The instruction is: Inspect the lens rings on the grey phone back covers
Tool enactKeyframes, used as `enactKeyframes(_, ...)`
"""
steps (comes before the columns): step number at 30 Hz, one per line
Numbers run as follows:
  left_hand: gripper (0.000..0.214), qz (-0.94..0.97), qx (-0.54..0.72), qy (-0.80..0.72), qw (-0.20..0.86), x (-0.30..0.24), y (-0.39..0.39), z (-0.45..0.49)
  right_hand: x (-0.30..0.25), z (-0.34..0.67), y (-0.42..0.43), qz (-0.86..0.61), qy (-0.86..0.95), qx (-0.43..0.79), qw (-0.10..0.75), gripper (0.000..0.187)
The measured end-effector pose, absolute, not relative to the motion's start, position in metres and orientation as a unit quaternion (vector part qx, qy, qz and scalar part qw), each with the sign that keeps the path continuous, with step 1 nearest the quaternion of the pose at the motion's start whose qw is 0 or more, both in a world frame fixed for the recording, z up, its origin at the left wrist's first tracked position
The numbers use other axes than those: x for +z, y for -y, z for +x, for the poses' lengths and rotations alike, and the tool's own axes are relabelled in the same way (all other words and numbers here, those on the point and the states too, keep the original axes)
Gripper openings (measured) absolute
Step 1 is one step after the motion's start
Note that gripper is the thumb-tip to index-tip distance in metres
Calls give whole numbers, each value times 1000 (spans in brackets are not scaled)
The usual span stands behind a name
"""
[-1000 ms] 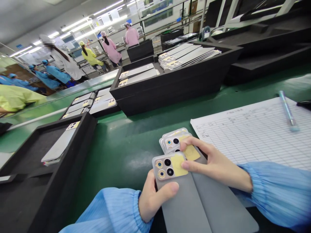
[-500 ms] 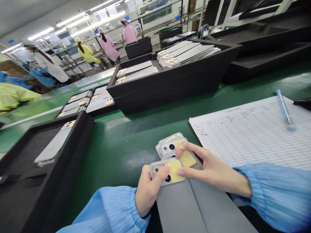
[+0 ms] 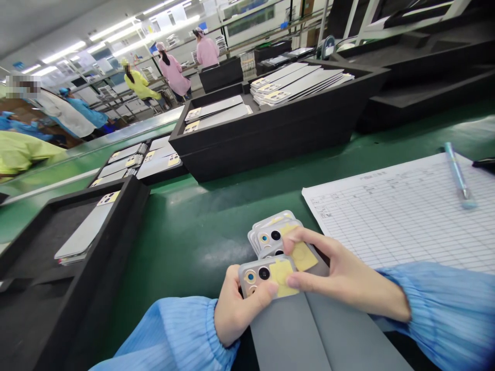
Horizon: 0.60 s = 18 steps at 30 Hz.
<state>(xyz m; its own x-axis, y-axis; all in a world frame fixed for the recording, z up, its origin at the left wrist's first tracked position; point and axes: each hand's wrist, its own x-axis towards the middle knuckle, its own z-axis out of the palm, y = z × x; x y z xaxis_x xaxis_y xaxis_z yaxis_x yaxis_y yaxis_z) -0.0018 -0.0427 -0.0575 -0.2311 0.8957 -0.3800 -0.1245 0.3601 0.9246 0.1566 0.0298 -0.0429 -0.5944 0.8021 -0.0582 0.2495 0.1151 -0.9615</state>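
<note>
**Markings: No Legible Text**

Sheet [image 3: 386,221], right of frame: printed table with ruled rows and columns. A title line stands near the top edge, and small entries occupy cells at the upper left; both are too small and blurred to read. Blue sign [image 3: 18,65], upper left of frame: too small to read. Papers [image 3: 164,22], top of frame, left of centre: unreadable.

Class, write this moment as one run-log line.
left hand: holding flat grey rectangular panel; right hand: touching its yellow film; nearby: white gridded paper
</note>
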Motion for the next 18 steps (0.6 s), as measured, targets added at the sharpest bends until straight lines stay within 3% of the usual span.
enactKeyframes(18,29,338,517,-587,524,-58,52,1,-42,159,-31,-367,698,543,287,19)
